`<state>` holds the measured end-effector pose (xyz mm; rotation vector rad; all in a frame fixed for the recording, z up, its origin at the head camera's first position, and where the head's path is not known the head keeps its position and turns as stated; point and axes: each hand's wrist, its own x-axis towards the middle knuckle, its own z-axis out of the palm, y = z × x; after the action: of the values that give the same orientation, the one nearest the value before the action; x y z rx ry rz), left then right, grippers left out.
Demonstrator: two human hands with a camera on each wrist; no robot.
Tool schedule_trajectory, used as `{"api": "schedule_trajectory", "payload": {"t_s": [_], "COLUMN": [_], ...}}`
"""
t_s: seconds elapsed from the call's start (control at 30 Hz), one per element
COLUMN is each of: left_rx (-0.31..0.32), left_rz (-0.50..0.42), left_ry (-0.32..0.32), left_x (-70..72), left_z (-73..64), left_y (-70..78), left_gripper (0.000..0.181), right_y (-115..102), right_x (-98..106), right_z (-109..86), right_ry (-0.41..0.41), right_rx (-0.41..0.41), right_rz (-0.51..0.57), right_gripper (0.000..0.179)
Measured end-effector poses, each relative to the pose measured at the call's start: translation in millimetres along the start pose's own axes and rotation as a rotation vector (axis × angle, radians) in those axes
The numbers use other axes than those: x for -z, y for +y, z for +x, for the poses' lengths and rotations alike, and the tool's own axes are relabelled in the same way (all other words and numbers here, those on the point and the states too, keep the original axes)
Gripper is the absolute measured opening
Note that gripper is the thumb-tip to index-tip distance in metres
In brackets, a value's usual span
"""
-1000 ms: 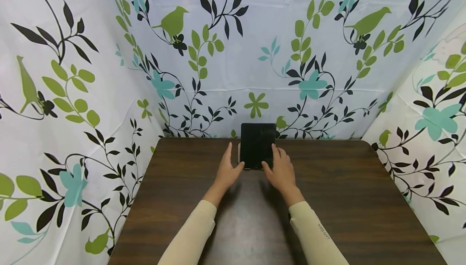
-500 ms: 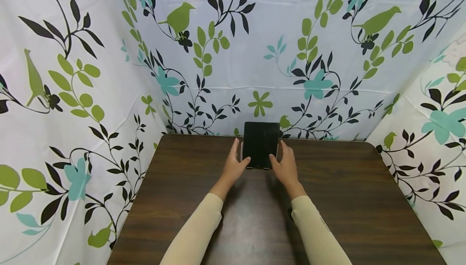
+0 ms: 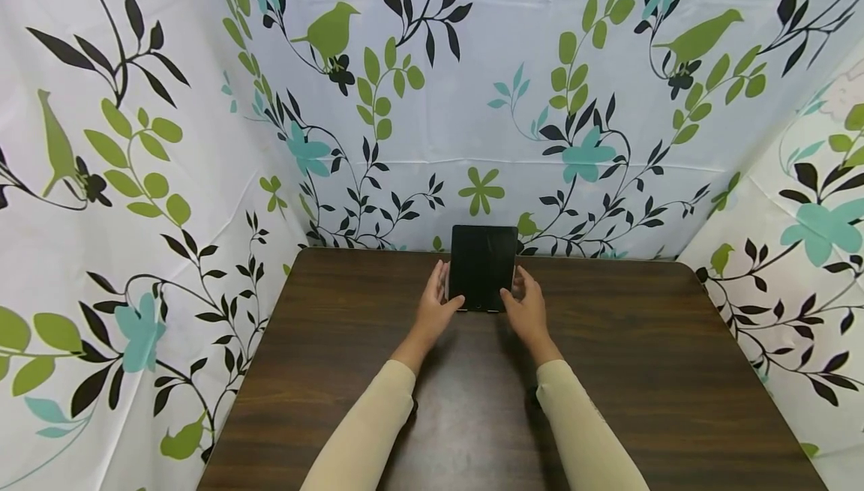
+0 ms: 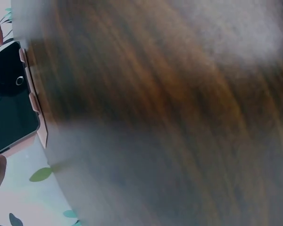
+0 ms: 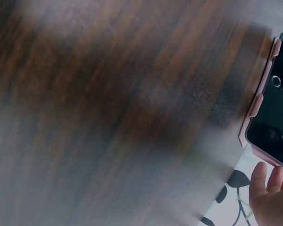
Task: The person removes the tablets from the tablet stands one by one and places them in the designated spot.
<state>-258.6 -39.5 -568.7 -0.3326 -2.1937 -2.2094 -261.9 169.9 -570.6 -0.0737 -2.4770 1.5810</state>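
Tablet [image 3: 482, 264], one, is held by two: left hand [image 3: 433, 311], right hand [image 3: 529, 314].

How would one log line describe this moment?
left hand: at tablet, left edge; right hand: at tablet, right edge; tablet: screen dark, near far edge of table

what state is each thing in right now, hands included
Tablet, stood up, screen dark with reflections
Case, fitted to the tablet, pink edges showing
Left hand, at the tablet's left side, thumb over its front; whether it grips is unclear
Right hand, at the tablet's right side, thumb over its front; grip also unclear
Table, glare down its middle
Cloth, hung up, creased
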Motion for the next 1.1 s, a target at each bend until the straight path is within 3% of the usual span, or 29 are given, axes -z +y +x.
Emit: {"api": "schedule_trajectory", "payload": {"t_s": [0.37,0.63,0.9,1.1], "left_rx": [-0.031,0.017,0.024,0.046], "left_rz": [-0.047,-0.094,-0.214,-0.185], "left_ry": [-0.027,-0.009,0.019,0.042], "left_x": [-1.6,-2.6,-2.7,-3.8], "left_z": [1.3,3.1,6.6,8.8], "left_y": [-6.0,-8.5,-9.1,-12.6], "left_gripper": [0.078,0.076,0.075,0.072], "right_y": [4.9,5.5,4.8,3.6], "right_x": [-5.0,-6.0,-12.1,-14.0], "right_z": [4.2,3.6,0.3,1.5], "right_ry": [0.031,0.015,0.059,0.046], "right_rx": [0.0,-0.072,-0.063,-0.084], "right_rz": [0.082,0.169,0.245,0.275], "right_gripper": [0.059,0.06,0.06,0.061]}}
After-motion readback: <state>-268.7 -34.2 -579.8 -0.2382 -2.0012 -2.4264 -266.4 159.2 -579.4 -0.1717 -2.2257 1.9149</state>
